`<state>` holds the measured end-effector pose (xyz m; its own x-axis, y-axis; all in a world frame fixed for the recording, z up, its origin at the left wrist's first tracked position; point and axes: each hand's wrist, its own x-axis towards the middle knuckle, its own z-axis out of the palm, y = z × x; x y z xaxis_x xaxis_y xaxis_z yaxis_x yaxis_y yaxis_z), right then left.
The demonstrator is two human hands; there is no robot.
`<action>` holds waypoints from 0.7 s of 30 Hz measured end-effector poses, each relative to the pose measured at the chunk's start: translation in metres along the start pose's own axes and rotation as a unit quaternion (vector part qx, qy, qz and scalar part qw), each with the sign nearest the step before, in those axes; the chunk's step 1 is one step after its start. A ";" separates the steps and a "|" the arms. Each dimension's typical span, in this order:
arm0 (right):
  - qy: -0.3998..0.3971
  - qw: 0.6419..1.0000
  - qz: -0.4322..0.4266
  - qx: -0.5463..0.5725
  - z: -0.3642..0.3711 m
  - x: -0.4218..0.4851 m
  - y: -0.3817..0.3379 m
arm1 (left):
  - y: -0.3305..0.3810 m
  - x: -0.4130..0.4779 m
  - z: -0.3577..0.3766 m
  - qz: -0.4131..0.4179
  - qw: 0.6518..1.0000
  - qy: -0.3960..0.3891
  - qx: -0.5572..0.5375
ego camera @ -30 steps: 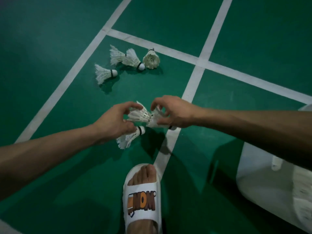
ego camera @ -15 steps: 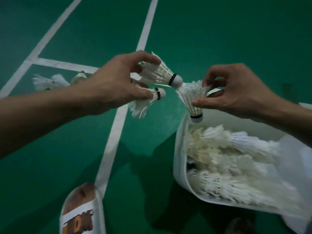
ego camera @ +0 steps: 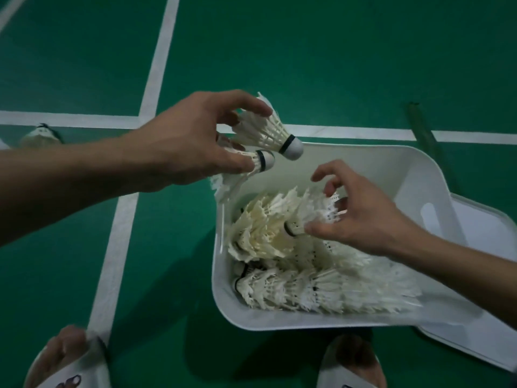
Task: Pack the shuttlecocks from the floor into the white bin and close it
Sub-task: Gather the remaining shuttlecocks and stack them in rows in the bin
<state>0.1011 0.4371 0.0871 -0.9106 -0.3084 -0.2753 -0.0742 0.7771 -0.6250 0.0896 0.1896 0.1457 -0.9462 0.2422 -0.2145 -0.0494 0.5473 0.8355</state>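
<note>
Shuttlecock pair [ego camera: 265, 135] gripped in left hand [ego camera: 190, 144] above white bin's [ego camera: 405, 175] far-left corner, corks pointing inward, apparently for dropping; third shuttlecock [ego camera: 313, 214] pinched loosely by right hand [ego camera: 363, 222] over heap [ego camera: 279, 287] inside; lid [ego camera: 481, 228] alongside, off.

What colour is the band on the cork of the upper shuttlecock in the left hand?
Black, on the upper shuttlecock in the left hand; head view.

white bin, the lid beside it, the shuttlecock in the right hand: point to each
white bin [ego camera: 363, 158]: head view, bare far inner wall
lid [ego camera: 486, 261]: head view, its flat top
shuttlecock [ego camera: 319, 209]: head view, feather skirt
</note>
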 end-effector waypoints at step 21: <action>-0.080 0.996 0.049 0.000 0.022 -0.001 0.016 | 0.005 0.011 0.021 0.011 0.995 -0.065 0.076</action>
<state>0.1104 0.4376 0.0613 -0.8374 -0.3134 -0.4478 0.0131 0.8075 -0.5897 0.0856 0.2119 0.1374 -0.8969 0.3509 -0.2691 0.0289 0.6537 0.7562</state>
